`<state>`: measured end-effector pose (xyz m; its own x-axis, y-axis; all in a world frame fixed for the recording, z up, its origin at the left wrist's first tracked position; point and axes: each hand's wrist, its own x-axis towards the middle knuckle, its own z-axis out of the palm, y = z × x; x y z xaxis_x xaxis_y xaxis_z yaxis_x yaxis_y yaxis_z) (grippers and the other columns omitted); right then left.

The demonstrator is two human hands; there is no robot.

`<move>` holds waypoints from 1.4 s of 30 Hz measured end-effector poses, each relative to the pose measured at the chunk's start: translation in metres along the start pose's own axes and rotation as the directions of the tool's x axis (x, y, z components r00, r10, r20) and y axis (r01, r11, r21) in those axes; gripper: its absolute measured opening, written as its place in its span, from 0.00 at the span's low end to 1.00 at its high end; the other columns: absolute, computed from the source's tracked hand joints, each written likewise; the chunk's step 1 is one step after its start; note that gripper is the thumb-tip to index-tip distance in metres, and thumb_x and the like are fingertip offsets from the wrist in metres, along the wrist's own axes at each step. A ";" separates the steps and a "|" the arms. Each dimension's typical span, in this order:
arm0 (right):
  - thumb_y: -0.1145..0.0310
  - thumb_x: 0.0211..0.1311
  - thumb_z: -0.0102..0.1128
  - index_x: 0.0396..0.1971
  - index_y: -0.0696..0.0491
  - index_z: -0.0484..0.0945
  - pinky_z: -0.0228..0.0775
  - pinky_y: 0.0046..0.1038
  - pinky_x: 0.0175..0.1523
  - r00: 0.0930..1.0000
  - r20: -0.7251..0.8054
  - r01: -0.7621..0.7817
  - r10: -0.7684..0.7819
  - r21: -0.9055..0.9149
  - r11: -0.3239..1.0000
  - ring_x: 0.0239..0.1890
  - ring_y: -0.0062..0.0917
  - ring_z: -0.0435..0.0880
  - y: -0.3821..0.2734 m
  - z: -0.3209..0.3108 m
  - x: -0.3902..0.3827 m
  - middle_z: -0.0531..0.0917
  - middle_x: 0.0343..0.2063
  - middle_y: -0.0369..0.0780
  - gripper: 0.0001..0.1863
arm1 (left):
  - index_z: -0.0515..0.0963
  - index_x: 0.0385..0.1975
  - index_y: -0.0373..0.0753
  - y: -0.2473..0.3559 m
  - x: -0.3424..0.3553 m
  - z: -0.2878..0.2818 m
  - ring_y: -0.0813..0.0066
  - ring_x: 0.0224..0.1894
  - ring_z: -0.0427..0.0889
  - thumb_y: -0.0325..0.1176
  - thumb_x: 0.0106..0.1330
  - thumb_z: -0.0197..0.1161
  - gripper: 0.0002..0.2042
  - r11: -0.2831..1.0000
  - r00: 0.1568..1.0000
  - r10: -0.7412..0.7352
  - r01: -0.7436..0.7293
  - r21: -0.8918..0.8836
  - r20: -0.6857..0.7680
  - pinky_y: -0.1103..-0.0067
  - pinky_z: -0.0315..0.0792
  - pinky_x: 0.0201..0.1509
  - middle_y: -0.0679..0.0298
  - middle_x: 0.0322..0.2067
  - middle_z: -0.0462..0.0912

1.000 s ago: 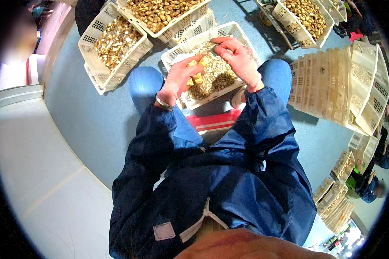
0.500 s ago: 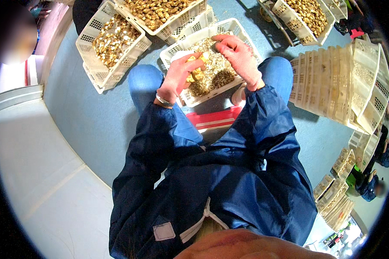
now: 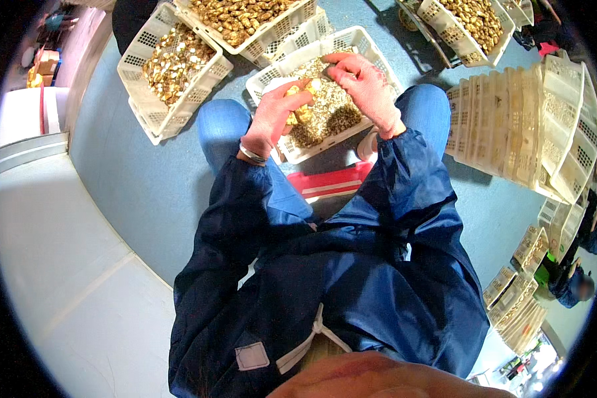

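Both my hands wear pinkish gloves and hover over a white perforated crate (image 3: 370, 48) between my knees. Pale and brown crumbly bits cover its bottom. My left hand (image 3: 273, 114) is closed around a yellow-brown knobbly piece (image 3: 303, 114) with a pale tip at its upper end; I cannot make out its exact kind. To the right of it, my right hand (image 3: 363, 83) has bent fingers drawn together, pointing left. Whatever they pinch, if anything, is too small or hidden to name. The two hands are apart. A white bundle (image 3: 278, 85) lies in the crate behind my left hand.
Farther off stand a crate of whitish and brown pieces (image 3: 179, 63), a crate of golden-brown pieces (image 3: 242, 20) and another full one (image 3: 474, 30) on the right. A tall stack of crates (image 3: 504, 126) leans right of my knee. A red-and-white box (image 3: 331, 182) sits between my legs.
My left hand has tilted the yellow-brown piece slightly. The right hand's fingers have shifted only a little, staying over the crate.
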<state>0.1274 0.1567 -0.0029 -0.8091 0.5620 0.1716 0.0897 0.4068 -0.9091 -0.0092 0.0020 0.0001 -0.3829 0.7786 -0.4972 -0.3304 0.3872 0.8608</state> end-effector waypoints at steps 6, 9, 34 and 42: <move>0.65 0.62 0.58 0.32 0.58 0.81 0.69 0.25 0.52 0.999 0.008 -0.052 0.052 0.068 0.996 0.47 0.25 0.78 0.000 0.008 -0.004 0.81 0.48 0.37 0.11 | 0.79 0.50 0.38 -0.019 0.012 0.000 0.84 0.37 0.77 0.34 0.57 0.67 0.20 0.987 0.985 0.161 -0.161 0.007 -0.058 0.84 0.72 0.39 0.66 0.38 0.82; 0.64 0.62 0.59 0.32 0.57 0.81 0.69 0.25 0.51 0.998 -0.053 -0.013 0.014 0.019 1.000 0.47 0.25 0.79 0.001 0.003 0.005 0.82 0.48 0.37 0.11 | 0.79 0.49 0.37 -0.026 0.017 -0.005 0.84 0.37 0.77 0.32 0.57 0.67 0.19 0.978 0.975 0.201 -0.193 0.083 -0.096 0.85 0.73 0.42 0.65 0.38 0.83; 0.65 0.65 0.56 0.46 0.55 0.81 0.71 0.20 0.42 0.982 0.039 -0.189 0.185 0.217 0.958 0.35 0.15 0.79 -0.002 0.012 -0.004 0.83 0.30 0.33 0.14 | 0.81 0.42 0.46 -0.011 -0.005 0.017 0.61 0.42 0.80 0.31 0.55 0.65 0.13 0.496 0.685 0.717 -0.374 0.783 -0.127 0.73 0.74 0.47 0.59 0.37 0.81; 0.65 0.63 0.56 0.43 0.55 0.83 0.69 0.20 0.42 0.974 0.114 -0.225 0.194 0.431 0.874 0.35 0.15 0.77 -0.001 0.007 -0.002 0.83 0.32 0.31 0.14 | 0.71 0.58 0.41 0.003 -0.014 0.010 0.82 0.40 0.77 0.30 0.59 0.63 0.24 0.983 0.998 0.067 -0.066 -0.170 -0.001 0.85 0.72 0.40 0.65 0.43 0.80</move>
<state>0.1250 0.1502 -0.0049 -0.8374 0.5441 -0.0528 0.0101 -0.0812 -0.9966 0.0040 -0.0025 0.0102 -0.4049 0.8022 -0.4387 -0.4463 0.2454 0.8606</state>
